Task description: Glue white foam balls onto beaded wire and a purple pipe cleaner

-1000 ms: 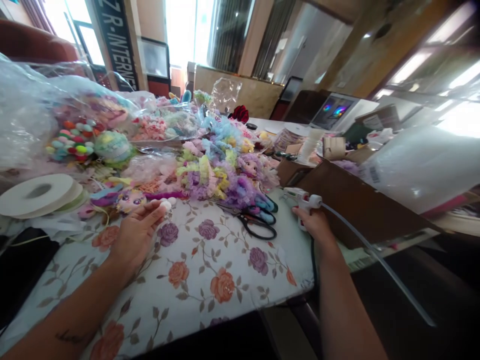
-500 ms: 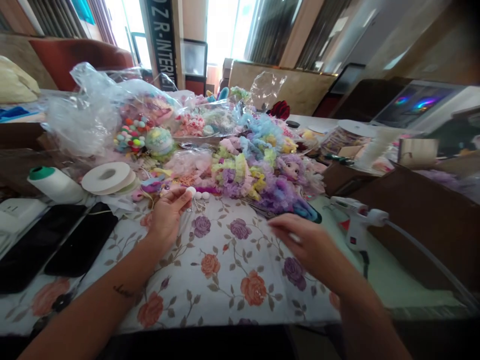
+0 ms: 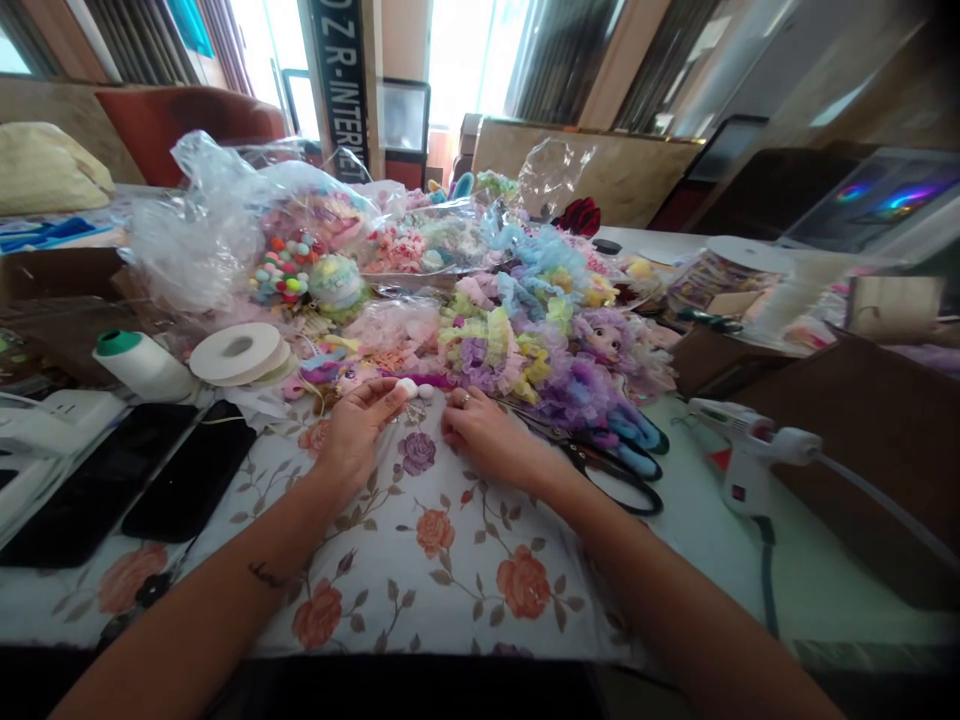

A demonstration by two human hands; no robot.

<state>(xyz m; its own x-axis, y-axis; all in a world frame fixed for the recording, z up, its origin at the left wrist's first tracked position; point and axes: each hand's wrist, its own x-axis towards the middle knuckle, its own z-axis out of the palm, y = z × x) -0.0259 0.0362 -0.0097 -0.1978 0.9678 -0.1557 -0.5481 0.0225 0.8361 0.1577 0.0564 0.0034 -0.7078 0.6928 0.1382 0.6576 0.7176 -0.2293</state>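
Note:
My left hand (image 3: 354, 432) pinches a white pom-pom (image 3: 407, 388) between thumb and fingertips, above the flowered cloth (image 3: 390, 610). More small white balls sit in a row beside it, and a thin pale beaded strand seems to hang below. Just to the right is my right hand (image 3: 491, 440), with a ring on one finger and its fingers curled downward. Whatever lies in those fingertips is hidden. Black-handled scissors (image 3: 634, 490) rest beside my right forearm, partly under a doll (image 3: 600, 340) in purple ruffles.
Ruffled trims and plastic bags (image 3: 195, 240) are heaped behind my hands. On the left lie two dark phones (image 3: 191, 475), a ribbon roll (image 3: 240, 350) and a thread cone (image 3: 142, 365). A white glue gun (image 3: 742, 455) with its cord stands right, beside a cardboard box (image 3: 862, 450).
My right hand has come left and forward, from near the doll to beside the white pom-poms, uncovering the scissors. My left hand keeps its pinch. The view has shifted slightly.

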